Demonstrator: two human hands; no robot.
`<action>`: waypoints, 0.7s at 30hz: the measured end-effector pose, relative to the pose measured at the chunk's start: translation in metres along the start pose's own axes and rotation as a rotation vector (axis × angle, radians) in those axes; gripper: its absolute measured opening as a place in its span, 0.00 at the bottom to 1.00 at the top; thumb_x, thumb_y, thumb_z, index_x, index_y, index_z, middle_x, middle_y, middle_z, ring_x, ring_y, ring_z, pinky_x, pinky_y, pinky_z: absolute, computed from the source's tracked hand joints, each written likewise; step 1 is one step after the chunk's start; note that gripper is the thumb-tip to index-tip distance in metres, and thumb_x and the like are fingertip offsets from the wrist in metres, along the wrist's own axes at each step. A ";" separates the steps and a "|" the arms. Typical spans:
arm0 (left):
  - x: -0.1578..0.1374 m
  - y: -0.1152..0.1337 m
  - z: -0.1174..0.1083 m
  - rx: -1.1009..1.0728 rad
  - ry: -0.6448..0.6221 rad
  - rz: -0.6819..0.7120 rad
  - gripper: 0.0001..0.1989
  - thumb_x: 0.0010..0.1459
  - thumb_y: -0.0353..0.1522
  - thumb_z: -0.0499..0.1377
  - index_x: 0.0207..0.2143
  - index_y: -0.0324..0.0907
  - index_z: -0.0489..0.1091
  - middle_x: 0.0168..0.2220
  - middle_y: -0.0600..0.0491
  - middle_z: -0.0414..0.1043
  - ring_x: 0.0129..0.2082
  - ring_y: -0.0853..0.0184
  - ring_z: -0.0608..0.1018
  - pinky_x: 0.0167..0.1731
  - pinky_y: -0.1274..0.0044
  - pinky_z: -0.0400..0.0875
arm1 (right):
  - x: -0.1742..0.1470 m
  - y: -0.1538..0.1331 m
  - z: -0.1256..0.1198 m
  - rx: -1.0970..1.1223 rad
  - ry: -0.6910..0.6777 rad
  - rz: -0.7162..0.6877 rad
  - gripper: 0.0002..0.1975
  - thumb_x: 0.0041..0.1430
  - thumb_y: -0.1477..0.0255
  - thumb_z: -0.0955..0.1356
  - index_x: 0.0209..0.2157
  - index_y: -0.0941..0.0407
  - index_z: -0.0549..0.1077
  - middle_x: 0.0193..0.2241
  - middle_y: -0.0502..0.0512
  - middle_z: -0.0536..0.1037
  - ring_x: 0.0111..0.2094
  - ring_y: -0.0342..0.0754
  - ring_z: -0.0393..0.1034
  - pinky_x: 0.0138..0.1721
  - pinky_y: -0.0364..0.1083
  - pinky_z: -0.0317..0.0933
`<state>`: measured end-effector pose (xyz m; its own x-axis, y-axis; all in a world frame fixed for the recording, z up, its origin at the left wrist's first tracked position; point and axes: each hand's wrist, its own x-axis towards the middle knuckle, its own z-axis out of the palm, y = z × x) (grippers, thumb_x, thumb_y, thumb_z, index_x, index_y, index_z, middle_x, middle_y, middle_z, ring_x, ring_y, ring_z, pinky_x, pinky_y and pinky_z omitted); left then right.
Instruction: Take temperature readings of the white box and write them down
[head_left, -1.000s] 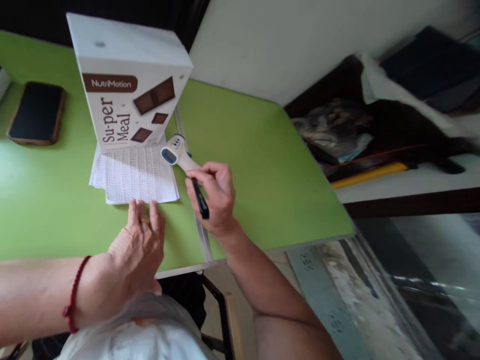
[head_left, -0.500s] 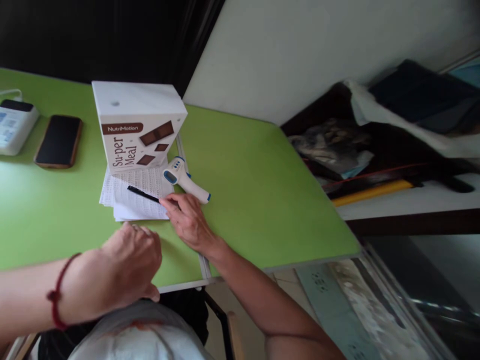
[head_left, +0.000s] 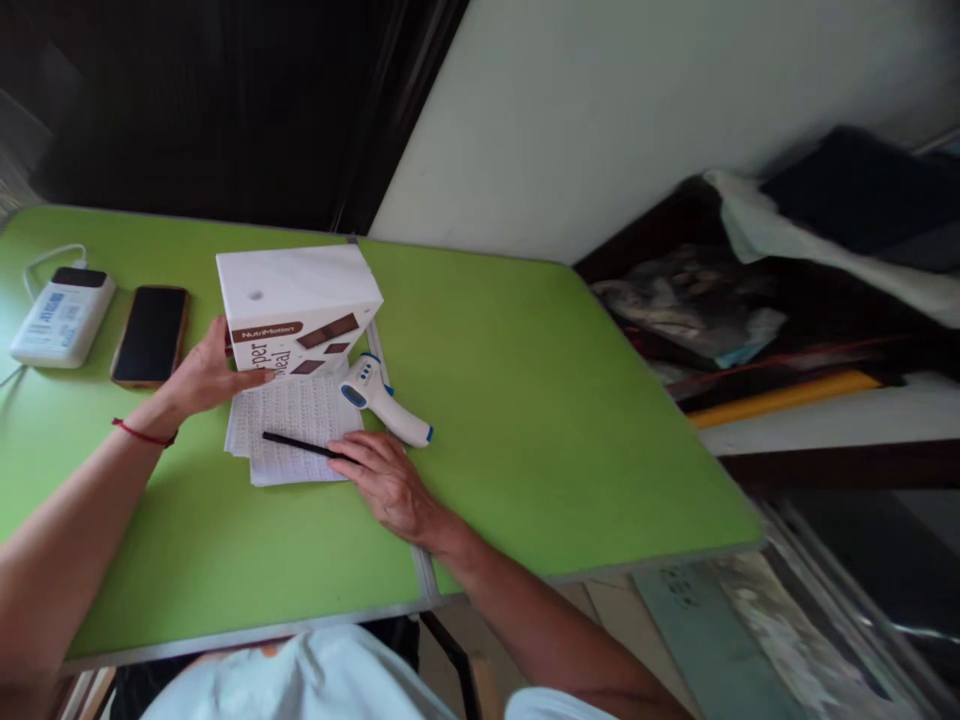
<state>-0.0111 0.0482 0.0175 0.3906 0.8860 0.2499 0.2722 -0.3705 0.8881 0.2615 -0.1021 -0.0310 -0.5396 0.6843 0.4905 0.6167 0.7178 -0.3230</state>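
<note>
At the lower left side of a white NutriMotion box (head_left: pixel 300 285), my left hand (head_left: pixel 206 372) grips it, thumb across the printed front and fingers partly hidden behind the side. The box stands over the back part of some printed paper sheets (head_left: pixel 292 420). My right hand (head_left: pixel 386 478) rests at the sheets' right edge, its fingers closed on one end of a black pen (head_left: pixel 296 443) that lies across the paper. Just beyond that hand, a white and blue infrared thermometer (head_left: pixel 386 400) lies on its side, apart from the fingers.
A phone (head_left: pixel 152 335) in a brown case and a white power bank (head_left: pixel 64 315) with a cable lie on the left of the green table (head_left: pixel 540 420). A dark panel and a white wall stand behind. Shelves with cloth (head_left: pixel 862 190) are off to the right.
My left hand has gone from above the table's front edge forward to the box and taken hold of its left side. My right hand keeps the pen. The view has shifted.
</note>
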 end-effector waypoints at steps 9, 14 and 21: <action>-0.018 -0.003 0.012 0.124 0.198 -0.060 0.37 0.50 0.48 0.67 0.57 0.41 0.62 0.55 0.40 0.69 0.56 0.46 0.72 0.55 0.53 0.68 | 0.003 -0.003 0.000 0.001 0.018 -0.009 0.17 0.65 0.81 0.61 0.50 0.56 0.75 0.51 0.57 0.79 0.53 0.52 0.67 0.50 0.54 0.67; -0.028 -0.005 0.009 0.087 0.273 -0.194 0.32 0.55 0.54 0.61 0.53 0.41 0.66 0.52 0.42 0.73 0.51 0.47 0.75 0.49 0.54 0.72 | 0.000 -0.005 -0.004 0.022 0.135 -0.015 0.18 0.64 0.81 0.63 0.52 0.55 0.72 0.54 0.62 0.75 0.55 0.53 0.67 0.52 0.55 0.66; -0.033 -0.007 0.008 0.097 0.237 -0.106 0.26 0.60 0.50 0.59 0.54 0.43 0.67 0.53 0.45 0.73 0.56 0.49 0.73 0.56 0.58 0.69 | 0.008 0.026 -0.013 -0.234 0.158 0.379 0.26 0.62 0.64 0.67 0.59 0.60 0.65 0.54 0.74 0.70 0.53 0.64 0.67 0.48 0.64 0.66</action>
<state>-0.0188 0.0193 0.0001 0.1421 0.9574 0.2513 0.3876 -0.2875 0.8759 0.2803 -0.0800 -0.0252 -0.1685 0.8516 0.4964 0.8757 0.3606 -0.3212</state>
